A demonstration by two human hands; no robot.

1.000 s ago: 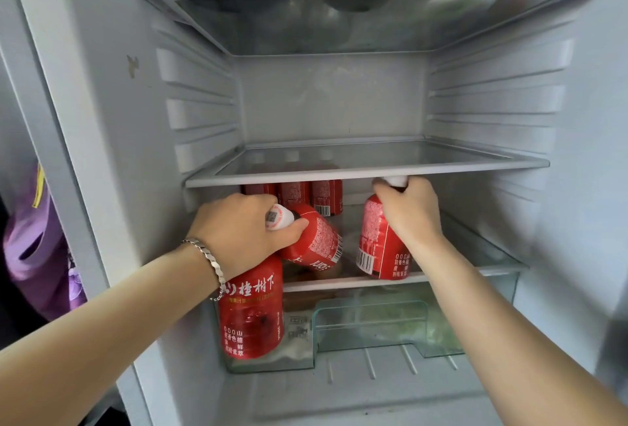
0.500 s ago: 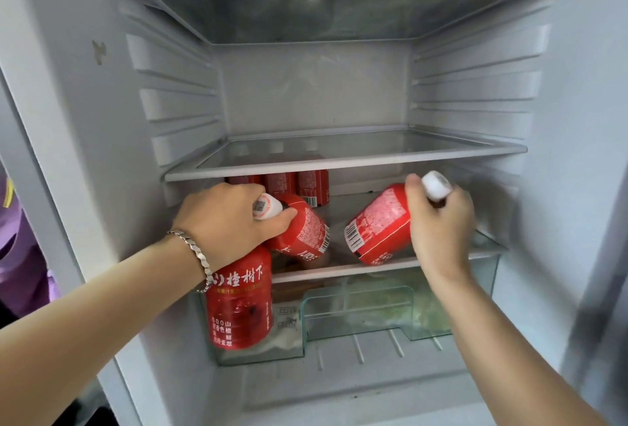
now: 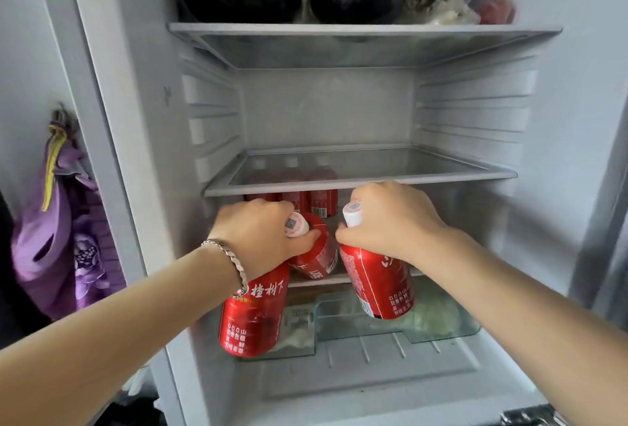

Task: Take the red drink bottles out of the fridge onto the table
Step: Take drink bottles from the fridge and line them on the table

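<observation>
Left hand [image 3: 258, 235] clutches a hanging red bottle [image 3: 253, 317] and a tilted red bottle [image 3: 317, 255] at centre frame; right hand [image 3: 390, 221] grips a third red bottle [image 3: 380, 286] by its neck.

The right hand [image 3: 390, 221] has drawn its red bottle [image 3: 377, 286] off the lower shelf [image 3: 339, 279]. A second ago the bottle stood there, and half a second ago it lay tipped with the cap pointing right. Now it hangs upright by the neck in front of the shelf's edge, white cap [image 3: 352, 213] up. The hand has swung leftward, its thumb now close to the left hand [image 3: 261, 232] gripping its own bottles [image 3: 251, 310].
</observation>
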